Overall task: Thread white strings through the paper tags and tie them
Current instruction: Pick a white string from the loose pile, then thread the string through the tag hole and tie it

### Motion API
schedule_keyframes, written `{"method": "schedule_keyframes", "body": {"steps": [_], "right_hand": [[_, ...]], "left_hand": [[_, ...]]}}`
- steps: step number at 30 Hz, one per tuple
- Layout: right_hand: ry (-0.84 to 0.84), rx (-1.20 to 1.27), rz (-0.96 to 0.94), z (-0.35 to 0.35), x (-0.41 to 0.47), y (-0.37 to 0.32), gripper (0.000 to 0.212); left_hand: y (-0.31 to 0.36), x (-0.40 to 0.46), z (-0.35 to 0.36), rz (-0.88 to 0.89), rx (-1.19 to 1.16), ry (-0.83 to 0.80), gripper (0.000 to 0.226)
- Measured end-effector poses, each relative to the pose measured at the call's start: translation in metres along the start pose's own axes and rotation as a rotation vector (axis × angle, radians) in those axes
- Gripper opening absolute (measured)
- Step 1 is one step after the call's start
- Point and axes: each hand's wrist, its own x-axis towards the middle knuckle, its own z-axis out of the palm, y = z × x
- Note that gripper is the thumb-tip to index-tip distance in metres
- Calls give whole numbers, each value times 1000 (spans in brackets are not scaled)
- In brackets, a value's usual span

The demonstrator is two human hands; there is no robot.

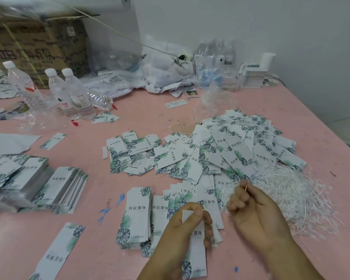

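On pink table point(141, 116), left hand point(187, 229) grip pinching paper tag point(194, 239), right hand point(251, 209) pinching thin string end point(246, 187)

Pink table point(141, 116), plain white wall point(251, 27), cardboard box point(38, 47) at back

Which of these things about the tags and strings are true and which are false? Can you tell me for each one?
1. The left hand holds a paper tag. True.
2. The table is green. False: it is pink.
3. The pile of white strings lies to the right of the hands. True.
4. The right hand is lying flat on the table. False: it is raised, with its fingers pinching something thin.
5. All the water bottles are standing up. False: one clear bottle lies on its side.
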Motion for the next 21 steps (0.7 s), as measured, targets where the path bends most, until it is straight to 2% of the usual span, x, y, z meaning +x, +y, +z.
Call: {"method": "schedule_keyframes", "body": {"steps": [2, 4, 6, 9, 13, 16, 21], "right_hand": [[-45, -194, -35, 3, -5, 6, 10], [-85, -590, -138, 4, -12, 12, 21], [-157, -949, -255, 5, -17, 21, 20], [-244, -1001, -264, 5, -19, 31, 21], [-259, -1051, -301, 2, -18, 34, 15], [-224, -1127, -419, 4, -22, 36, 14], [-180, -1331, -615, 2, -23, 41, 26]], "left_hand": [[1, 0, 0, 3, 5, 9, 22], [1, -1, 1, -2, 3, 23, 22], [2, -2, 1, -14, 2, 41, 20], [4, -4, 3, -33, 29, 66, 19], [6, -4, 4, -57, 5, 100, 18], [7, -3, 5, -77, -12, 122, 17], [7, -3, 6, -78, 6, 150, 14]]}}
